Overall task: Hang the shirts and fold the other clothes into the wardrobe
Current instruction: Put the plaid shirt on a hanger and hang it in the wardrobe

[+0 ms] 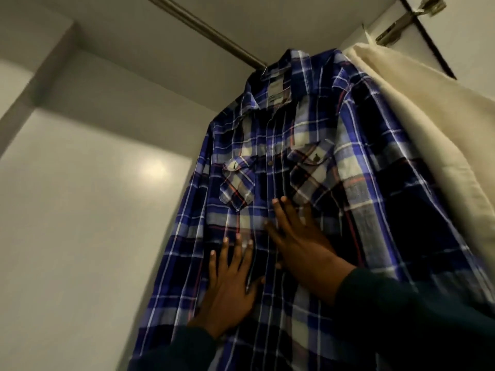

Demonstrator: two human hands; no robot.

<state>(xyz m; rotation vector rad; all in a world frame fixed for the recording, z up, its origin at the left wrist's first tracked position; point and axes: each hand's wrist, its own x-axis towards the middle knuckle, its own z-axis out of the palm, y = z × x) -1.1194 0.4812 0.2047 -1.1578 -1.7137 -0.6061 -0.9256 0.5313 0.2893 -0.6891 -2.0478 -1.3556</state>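
A blue, white and red plaid shirt (334, 162) hangs on a hanger from the metal wardrobe rail (203, 30), its front facing me. My left hand (227, 285) lies flat on the lower front of the shirt with its fingers straight and spread. Just right of the button placket, below the right chest pocket, my right hand (297, 236) presses flat against the cloth. Both wrists are in dark green sleeves. The hanger's hook (263, 69) shows at the collar; the hanger's body is hidden by the shirt.
A cream garment (439, 135) hangs right behind the plaid shirt on the right. White wardrobe walls (80, 210) close in on the left and above. A metal hinge (412, 20) sits at the top right by the door edge.
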